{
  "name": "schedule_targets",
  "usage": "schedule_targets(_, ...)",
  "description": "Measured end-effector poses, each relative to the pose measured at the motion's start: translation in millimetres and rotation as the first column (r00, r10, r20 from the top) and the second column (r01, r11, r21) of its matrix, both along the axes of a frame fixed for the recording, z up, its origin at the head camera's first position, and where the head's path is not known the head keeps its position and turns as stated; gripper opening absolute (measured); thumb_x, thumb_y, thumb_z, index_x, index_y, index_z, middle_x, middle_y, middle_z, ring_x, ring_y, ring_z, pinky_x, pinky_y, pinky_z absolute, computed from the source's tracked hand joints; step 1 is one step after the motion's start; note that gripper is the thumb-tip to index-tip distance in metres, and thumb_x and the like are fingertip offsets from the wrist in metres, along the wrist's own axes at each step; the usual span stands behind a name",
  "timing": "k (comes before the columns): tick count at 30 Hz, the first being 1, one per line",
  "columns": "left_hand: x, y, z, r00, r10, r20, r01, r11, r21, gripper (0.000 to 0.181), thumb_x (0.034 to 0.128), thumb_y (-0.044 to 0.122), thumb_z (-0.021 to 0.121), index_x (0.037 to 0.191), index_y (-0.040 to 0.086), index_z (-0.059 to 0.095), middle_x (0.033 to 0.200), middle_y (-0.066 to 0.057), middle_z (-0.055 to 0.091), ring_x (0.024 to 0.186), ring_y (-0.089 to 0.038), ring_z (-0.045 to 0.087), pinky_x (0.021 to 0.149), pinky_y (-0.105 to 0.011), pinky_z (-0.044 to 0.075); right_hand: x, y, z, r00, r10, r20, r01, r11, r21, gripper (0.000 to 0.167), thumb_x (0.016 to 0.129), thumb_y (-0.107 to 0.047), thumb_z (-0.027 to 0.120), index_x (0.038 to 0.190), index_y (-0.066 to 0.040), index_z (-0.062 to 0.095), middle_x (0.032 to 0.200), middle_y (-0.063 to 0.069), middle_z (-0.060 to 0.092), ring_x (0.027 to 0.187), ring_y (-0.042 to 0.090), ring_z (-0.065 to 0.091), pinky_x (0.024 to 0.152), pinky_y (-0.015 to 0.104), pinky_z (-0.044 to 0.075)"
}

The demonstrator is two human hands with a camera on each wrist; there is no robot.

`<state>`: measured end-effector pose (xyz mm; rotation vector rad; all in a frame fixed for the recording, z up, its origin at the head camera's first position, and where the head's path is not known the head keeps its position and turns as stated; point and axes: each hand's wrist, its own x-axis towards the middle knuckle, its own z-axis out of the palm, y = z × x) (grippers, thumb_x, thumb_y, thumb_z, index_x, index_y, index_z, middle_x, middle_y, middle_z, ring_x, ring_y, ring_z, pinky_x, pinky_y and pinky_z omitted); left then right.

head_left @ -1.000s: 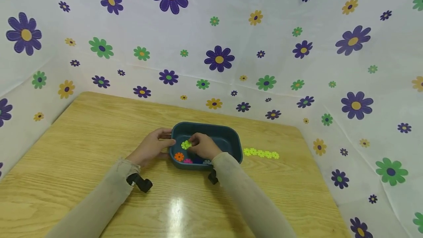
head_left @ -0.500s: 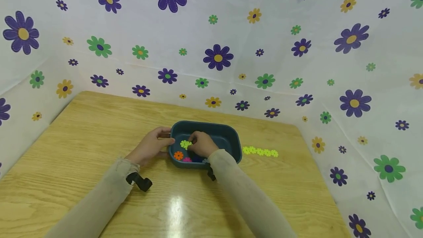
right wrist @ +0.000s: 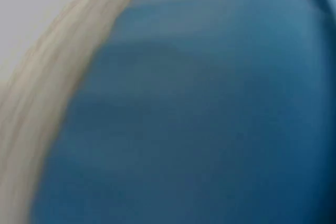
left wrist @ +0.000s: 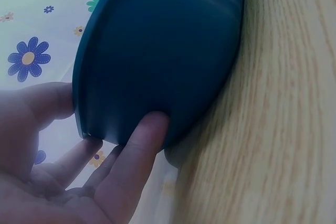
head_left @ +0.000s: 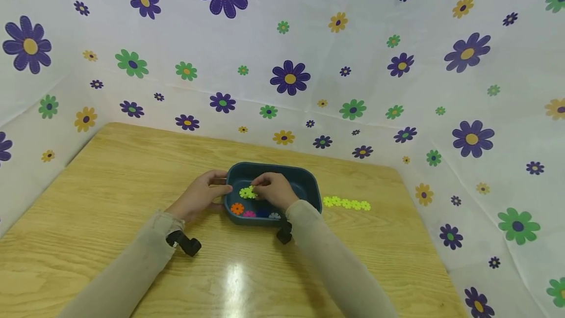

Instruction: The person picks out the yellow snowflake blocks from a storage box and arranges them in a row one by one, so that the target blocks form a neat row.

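In the head view my left hand holds the left end of a dark teal basin, thumb at its rim. The left wrist view shows fingers against the basin's outer wall. Inside the basin, my right hand pinches a yellow-green flower-shaped disc between thumb and forefinger. Another yellow-green disc lies right beside it; whether the two are joined I cannot tell. Only the basin's blurred blue wall and some wood show in the right wrist view, without the hand.
An orange disc, a pink disc, a grey disc and something dark blue lie along the basin's near side. Right of the basin, a row of several yellow-green discs lies on the wooden table. A flower-printed sheet surrounds the table.
My right hand has shifted slightly within the basin, showing more of the grey disc. The left hand keeps its place on the basin. The head view has shifted a little.
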<state>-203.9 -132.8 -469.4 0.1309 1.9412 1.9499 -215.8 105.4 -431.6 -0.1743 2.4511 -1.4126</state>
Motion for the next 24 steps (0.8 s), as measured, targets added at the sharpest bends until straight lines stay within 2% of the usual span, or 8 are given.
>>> schedule_targets(4, -0.8, -0.6, -1.9, 1.000, 0.001, 0.004, -0.001, 1.000, 0.017, 0.057, 0.1029, 0.015, 0.066, 0.153, 0.003, 0.042, 0.147, -0.024, 0.044, 0.116, -0.036, 0.064, 0.088, -0.044, 0.063, 5.5, 19.1, 12.5, 0.999, -0.008, -0.041, 0.008, 1.000, 0.005, 0.013, 0.101, -0.012, 0.068, 0.111, -0.007, 0.075, 0.104, 0.008, 0.072, 0.088, 0.022, 0.073, 0.088, 0.040, 0.062)
schedule_targets(8, -0.5, -1.1, -2.8, 1.000, 0.004, 0.005, -0.004, 1.000, 0.012, 0.055, 0.1029, 0.014, 0.066, 0.152, 0.004, 0.043, 0.147, -0.023, 0.044, 0.114, -0.036, 0.064, 0.087, -0.044, 0.063, 10.3, 50.1, 28.5, 0.997, -0.049, -0.055, 0.049, 0.999, -0.006, 0.014, 0.101, -0.010, 0.068, 0.113, -0.005, 0.074, 0.108, 0.011, 0.072, 0.091, 0.023, 0.072, 0.094, 0.048, 0.060)
schedule_targets(13, -0.1, -0.7, -2.6, 1.000, 0.003, 0.003, -0.003, 1.000, 0.007, 0.055, 0.1029, 0.015, 0.066, 0.152, 0.004, 0.043, 0.147, -0.023, 0.045, 0.115, -0.036, 0.064, 0.087, -0.044, 0.063, 13.5, 115.9, 40.5, 0.986, -0.151, -0.073, 0.152, 0.988, 0.007, 0.021, 0.102, -0.009, 0.065, 0.120, 0.000, 0.068, 0.114, 0.015, 0.067, 0.101, 0.029, 0.072, 0.099, 0.048, 0.058)
schedule_targets(18, 0.0, -1.1, -2.1, 1.000, -0.004, 0.002, 0.004, 1.000, 0.008, 0.056, 0.1028, 0.016, 0.066, 0.152, 0.004, 0.043, 0.148, -0.023, 0.044, 0.115, -0.037, 0.064, 0.087, -0.043, 0.064, 14.1, 196.8, 37.8, 0.959, -0.270, -0.087, 0.274, 0.961, 0.032, 0.033, 0.106, -0.016, 0.061, 0.133, 0.003, 0.061, 0.122, 0.018, 0.063, 0.111, 0.033, 0.070, 0.104, 0.049, 0.055)
schedule_targets(24, 1.2, -1.6, -1.5, 1.000, 0.001, 0.004, -0.001, 1.000, 0.007, 0.055, 0.1027, 0.014, 0.066, 0.152, 0.004, 0.044, 0.146, -0.023, 0.045, 0.113, -0.036, 0.065, 0.087, -0.044, 0.063, 23.4, 279.4, 18.0, 0.920, -0.380, -0.098, 0.390, 0.914, 0.110, 0.037, 0.107, -0.012, 0.056, 0.135, 0.012, 0.056, 0.131, 0.029, 0.060, 0.094, 0.014, 0.072, 0.096, 0.040, 0.060)
